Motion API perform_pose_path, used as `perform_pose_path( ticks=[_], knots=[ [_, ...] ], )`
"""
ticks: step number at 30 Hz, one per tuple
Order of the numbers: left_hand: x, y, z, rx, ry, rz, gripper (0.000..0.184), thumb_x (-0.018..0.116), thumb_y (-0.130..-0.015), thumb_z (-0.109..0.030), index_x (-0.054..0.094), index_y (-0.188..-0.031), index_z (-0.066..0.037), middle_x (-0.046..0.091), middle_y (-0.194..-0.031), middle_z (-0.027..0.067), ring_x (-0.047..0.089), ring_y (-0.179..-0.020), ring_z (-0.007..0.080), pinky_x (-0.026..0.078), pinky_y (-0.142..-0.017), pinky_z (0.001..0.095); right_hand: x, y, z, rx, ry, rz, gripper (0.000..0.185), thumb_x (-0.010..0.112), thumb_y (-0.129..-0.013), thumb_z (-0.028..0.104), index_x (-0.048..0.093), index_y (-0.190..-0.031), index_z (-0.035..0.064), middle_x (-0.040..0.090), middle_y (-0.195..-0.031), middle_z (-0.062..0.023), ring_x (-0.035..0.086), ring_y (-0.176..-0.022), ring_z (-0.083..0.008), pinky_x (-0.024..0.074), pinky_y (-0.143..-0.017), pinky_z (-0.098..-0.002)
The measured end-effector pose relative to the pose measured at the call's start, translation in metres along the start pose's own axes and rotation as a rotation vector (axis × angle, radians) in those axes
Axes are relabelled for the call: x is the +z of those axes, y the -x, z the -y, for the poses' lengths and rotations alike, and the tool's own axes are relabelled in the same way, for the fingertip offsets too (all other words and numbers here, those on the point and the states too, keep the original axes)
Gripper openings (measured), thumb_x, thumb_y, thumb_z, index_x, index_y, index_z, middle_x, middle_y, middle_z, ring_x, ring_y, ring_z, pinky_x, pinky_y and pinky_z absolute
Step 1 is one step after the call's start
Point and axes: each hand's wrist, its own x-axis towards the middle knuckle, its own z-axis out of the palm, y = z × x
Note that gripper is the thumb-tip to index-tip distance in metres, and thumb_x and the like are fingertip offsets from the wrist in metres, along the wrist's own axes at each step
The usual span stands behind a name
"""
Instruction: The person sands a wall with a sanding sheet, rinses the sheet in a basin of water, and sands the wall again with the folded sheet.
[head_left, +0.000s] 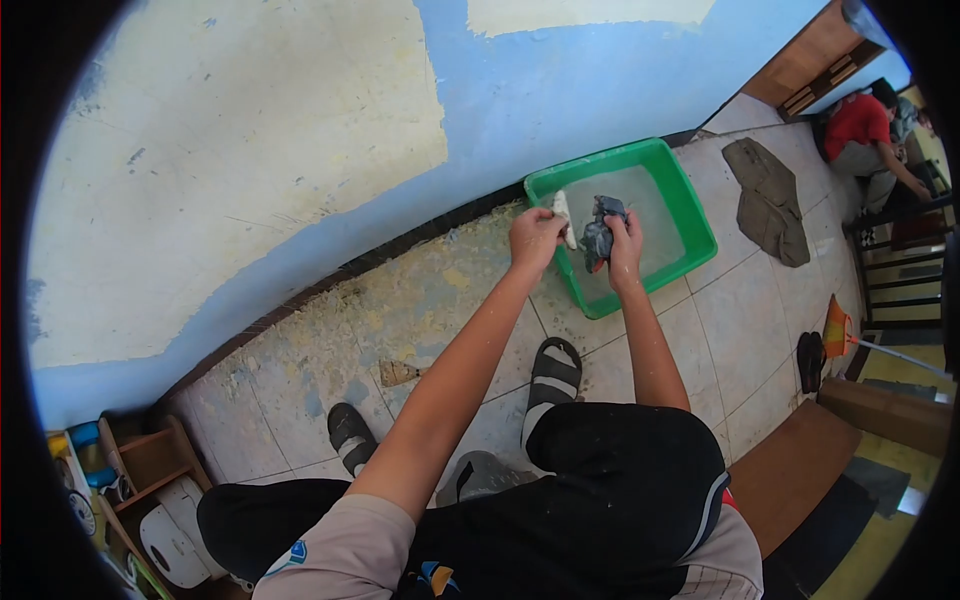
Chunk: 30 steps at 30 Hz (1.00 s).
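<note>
Above the near left part of a green basin (683,190) holding cloudy water, both hands are raised close together. My left hand (538,236) is closed on a thin whitish piece (564,220), pinched at its side. My right hand (624,245) has its fingers wrapped around a dark grey wet object (600,235), perhaps a cloth or sponge; its exact kind is unclear. The two held things are a small distance apart.
Paint flakes litter the tiled floor (330,345) along the blue and cream wall (330,150). A brown cloth (765,200) lies right of the basin. Further right are a person in red (858,128), a broom (838,328) and black sandals (809,362). A wooden shelf (150,460) stands lower left.
</note>
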Motion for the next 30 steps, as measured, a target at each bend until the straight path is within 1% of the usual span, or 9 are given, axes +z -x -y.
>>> perform_pose_path(
  ticks=[2,4,8,10,12,14,22,25,30],
  knots=[
    [0.007,-0.008,0.004,0.004,-0.044,0.050,0.023,0.069,-0.097,-0.011,0.066,-0.114,0.003,0.074,-0.100,0.0127,0.073,-0.087,0.0173,0.058,-0.068,0.0336,0.015,0.007,0.010,-0.067,0.018,-0.003,0.021,0.065,-0.101,0.020,0.064,-0.116,0.0049,0.068,-0.087,-0.0073,0.065,-0.073,-0.0155,0.0539,-0.065,-0.0316],
    [0.014,-0.016,0.016,0.051,-0.042,0.083,0.026,0.068,-0.096,-0.009,0.063,-0.119,0.003,0.074,-0.100,0.0129,0.072,-0.085,0.0182,0.059,-0.070,0.0335,0.028,0.016,0.020,-0.179,0.420,0.047,0.024,0.064,-0.105,0.025,0.066,-0.115,0.0028,0.070,-0.089,-0.0111,0.066,-0.083,-0.0169,0.0534,-0.078,-0.0335],
    [0.022,-0.007,0.023,-0.074,0.181,0.002,0.026,0.068,-0.097,-0.005,0.061,-0.121,0.001,0.073,-0.102,0.0126,0.071,-0.086,0.0193,0.058,-0.072,0.0347,0.030,0.020,-0.004,-0.179,0.693,-0.051,0.027,0.064,-0.102,0.025,0.062,-0.105,-0.0013,0.067,-0.081,-0.0259,0.069,-0.075,-0.0426,0.0521,-0.068,-0.0448],
    [0.030,-0.008,0.040,-0.075,0.527,-0.162,0.024,0.070,-0.098,-0.005,0.060,-0.119,-0.001,0.072,-0.102,0.0120,0.070,-0.087,0.0193,0.055,-0.072,0.0341,0.028,0.033,-0.017,-0.248,0.698,-0.086,0.029,0.065,-0.102,0.028,0.061,-0.103,-0.0010,0.063,-0.076,-0.0267,0.067,-0.070,-0.0411,0.0501,-0.066,-0.0445],
    [0.030,-0.010,0.046,-0.088,0.491,-0.150,0.021,0.071,-0.098,-0.005,0.059,-0.116,-0.003,0.072,-0.104,0.0123,0.070,-0.089,0.0181,0.054,-0.074,0.0328,0.026,0.043,-0.020,-0.203,0.698,-0.092,0.028,0.064,-0.101,0.027,0.061,-0.098,-0.0011,0.065,-0.079,-0.0272,0.067,-0.075,-0.0458,0.0502,-0.067,-0.0454],
    [0.024,-0.006,0.052,-0.006,0.283,-0.072,0.021,0.071,-0.099,-0.005,0.059,-0.115,-0.003,0.073,-0.102,0.0118,0.069,-0.086,0.0171,0.053,-0.072,0.0320,0.020,0.038,-0.027,-0.239,0.704,-0.111,0.029,0.063,-0.101,0.026,0.062,-0.095,-0.0023,0.065,-0.078,-0.0263,0.067,-0.072,-0.0406,0.0498,-0.067,-0.0457],
    [0.018,-0.034,0.037,0.243,-0.196,0.158,0.019,0.070,-0.099,-0.003,0.058,-0.114,-0.003,0.075,-0.096,0.0101,0.067,-0.081,0.0126,0.051,-0.069,0.0310,0.029,-0.007,-0.008,-0.131,0.555,-0.201,0.031,0.060,-0.100,0.027,0.066,-0.097,-0.0039,0.066,-0.081,-0.0308,0.066,-0.074,-0.0479,0.0514,-0.069,-0.0503],
    [0.029,-0.039,0.027,0.162,0.173,0.018,0.018,0.069,-0.099,-0.001,0.059,-0.113,-0.003,0.075,-0.098,0.0113,0.071,-0.085,0.0152,0.055,-0.073,0.0301,0.036,0.018,-0.009,-0.236,0.695,-0.171,0.031,0.059,-0.100,0.026,0.064,-0.096,-0.0034,0.066,-0.083,-0.0331,0.066,-0.079,-0.0520,0.0516,-0.071,-0.0538],
    [0.027,-0.031,0.034,0.066,0.264,0.019,0.018,0.069,-0.100,-0.002,0.058,-0.113,-0.003,0.075,-0.102,0.0121,0.071,-0.086,0.0155,0.056,-0.070,0.0308,0.012,0.031,-0.022,-0.262,0.806,-0.023,0.029,0.059,-0.100,0.024,0.060,-0.090,-0.0028,0.065,-0.082,-0.0331,0.066,-0.080,-0.0537,0.0505,-0.070,-0.0563]
  ],
)
